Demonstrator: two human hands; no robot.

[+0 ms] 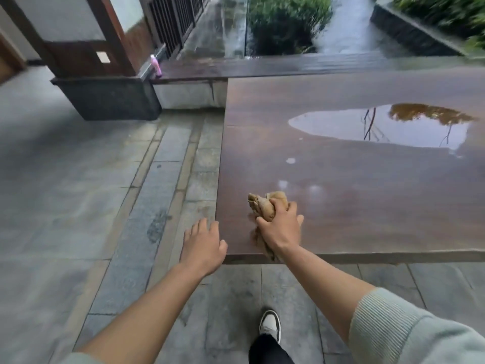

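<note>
Right hand: fingers and thumb curled round a bunched tan cloth, gripping it firmly. Cloth sits on the brown wooden tabletop, near the table's front-left corner; the bulk of it bulges out beyond the fingers toward the far side, and a trailing end hangs under the wrist at the table's near edge. Hand presses the cloth down against the surface.

Left hand: fingers spread and relaxed, holding nothing. It lies just off the table's left front corner, thumb close to the edge; contact with the table cannot be confirmed from this view.

Tabletop surface: wet sheen throughout. A large puddle lies in the far right portion, well apart from the cloth, reflecting sky and a tree. A few small droplets sit between puddle and cloth.

Surroundings: grey stone paving below and left of the table. A pink bottle stands on a dark wooden ledge behind the table, beside a pillar base. Green shrub beyond the ledge. One black-and-white shoe shows on the paving at the bottom, between the forearms. Right forearm carries a pale ribbed sleeve pushed up.
</note>
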